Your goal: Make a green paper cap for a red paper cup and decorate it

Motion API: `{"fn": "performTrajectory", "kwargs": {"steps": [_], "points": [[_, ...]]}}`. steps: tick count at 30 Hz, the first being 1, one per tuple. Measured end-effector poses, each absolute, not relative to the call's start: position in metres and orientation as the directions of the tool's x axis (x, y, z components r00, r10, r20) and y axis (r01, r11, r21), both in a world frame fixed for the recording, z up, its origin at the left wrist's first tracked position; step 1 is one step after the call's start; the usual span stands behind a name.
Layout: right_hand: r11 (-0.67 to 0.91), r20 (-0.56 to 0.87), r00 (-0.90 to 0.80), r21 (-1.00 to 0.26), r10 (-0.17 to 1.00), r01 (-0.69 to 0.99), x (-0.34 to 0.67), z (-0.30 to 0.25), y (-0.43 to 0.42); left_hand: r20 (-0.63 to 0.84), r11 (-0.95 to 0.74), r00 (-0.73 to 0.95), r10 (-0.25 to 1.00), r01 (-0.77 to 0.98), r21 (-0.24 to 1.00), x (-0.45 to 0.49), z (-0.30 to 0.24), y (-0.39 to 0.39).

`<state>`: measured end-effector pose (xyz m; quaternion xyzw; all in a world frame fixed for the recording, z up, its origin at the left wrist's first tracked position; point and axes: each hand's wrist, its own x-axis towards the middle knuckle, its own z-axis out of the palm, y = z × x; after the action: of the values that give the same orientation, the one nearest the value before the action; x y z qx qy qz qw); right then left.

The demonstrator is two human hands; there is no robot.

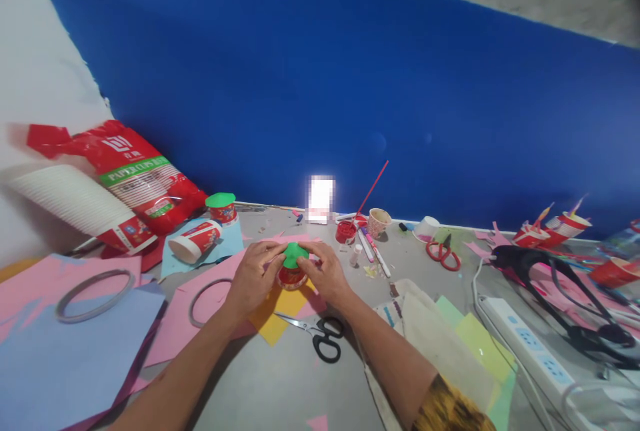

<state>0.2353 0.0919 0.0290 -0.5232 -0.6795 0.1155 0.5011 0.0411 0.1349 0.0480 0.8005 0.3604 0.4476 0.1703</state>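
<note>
On the grey table (280, 391), black-handled scissors (316, 329) lie nearest, their blades reaching over a piece of orange paper (270, 329). Just beyond, in front of the person, the left hand (257, 274) and right hand (326, 272) grip a red printed paper cup (292, 279) from either side, fingers curved over the green paper top (296, 254) that covers it. Farther back on the left, another paper cup (197, 242) lies on its side near a green-topped cup (223, 211), with a blue partition (320, 84) behind everything.
</note>
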Motion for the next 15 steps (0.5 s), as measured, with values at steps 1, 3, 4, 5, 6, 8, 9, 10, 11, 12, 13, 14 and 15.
{"fn": "performTrajectory", "kwargs": {"steps": [1, 3, 4, 5, 6, 8, 9, 10, 11, 12, 13, 14, 15], "points": [[0.427, 0.561, 0.051, -0.683, 0.826, 0.593, 0.2351, 0.0289, 0.0917, 0.593, -0.683, 0.342, 0.729, 0.422, 0.596, 0.0407, 0.0481, 0.135], [0.431, 0.563, 0.05, -0.684, 0.825, 0.589, 0.235, 0.029, 0.0912, 0.59, -0.687, 0.354, 0.726, 0.415, 0.596, 0.0397, 0.0489, 0.1355], [0.434, 0.564, 0.048, -0.684, 0.825, 0.587, 0.2351, 0.029, 0.0909, 0.588, -0.69, 0.362, 0.723, 0.411, 0.596, 0.0391, 0.0495, 0.1358], [0.436, 0.565, 0.046, -0.683, 0.824, 0.586, 0.2351, 0.0289, 0.0908, 0.586, -0.692, 0.368, 0.721, 0.406, 0.597, 0.0385, 0.0504, 0.1361], [0.439, 0.567, 0.044, -0.682, 0.823, 0.585, 0.2352, 0.0287, 0.0907, 0.585, -0.693, 0.371, 0.721, 0.4, 0.6, 0.0379, 0.0513, 0.1363], [0.441, 0.569, 0.043, -0.681, 0.821, 0.584, 0.2355, 0.0278, 0.0909, 0.574, -0.686, 0.376, 0.727, 0.38, 0.621, 0.037, 0.0533, 0.1366], [0.441, 0.569, 0.046, -0.682, 0.821, 0.583, 0.2356, 0.0273, 0.091, 0.563, -0.678, 0.379, 0.734, 0.363, 0.64, 0.0367, 0.0543, 0.1366], [0.44, 0.569, 0.049, -0.684, 0.821, 0.582, 0.2356, 0.0267, 0.0911, 0.546, -0.664, 0.384, 0.745, 0.342, 0.665, 0.0365, 0.055, 0.1365], [0.438, 0.568, 0.053, -0.686, 0.821, 0.581, 0.2356, 0.0263, 0.0911, 0.525, -0.646, 0.388, 0.757, 0.323, 0.692, 0.0364, 0.0554, 0.1364], [0.435, 0.567, 0.056, -0.689, 0.822, 0.58, 0.2355, 0.026, 0.0909, 0.505, -0.626, 0.39, 0.77, 0.308, 0.716, 0.0364, 0.0555, 0.1362], [0.433, 0.565, 0.058, -0.691, 0.823, 0.579, 0.2354, 0.0258, 0.0907, 0.489, -0.609, 0.389, 0.781, 0.3, 0.734, 0.0365, 0.0552, 0.136], [0.432, 0.563, 0.059, -0.693, 0.824, 0.578, 0.2354, 0.0257, 0.0903, 0.475, -0.594, 0.385, 0.791, 0.298, 0.747, 0.0366, 0.0545, 0.1359], [0.43, 0.561, 0.059, -0.694, 0.826, 0.578, 0.2353, 0.0258, 0.0899, 0.464, -0.581, 0.379, 0.801, 0.301, 0.756, 0.0368, 0.0534, 0.1358]]}}
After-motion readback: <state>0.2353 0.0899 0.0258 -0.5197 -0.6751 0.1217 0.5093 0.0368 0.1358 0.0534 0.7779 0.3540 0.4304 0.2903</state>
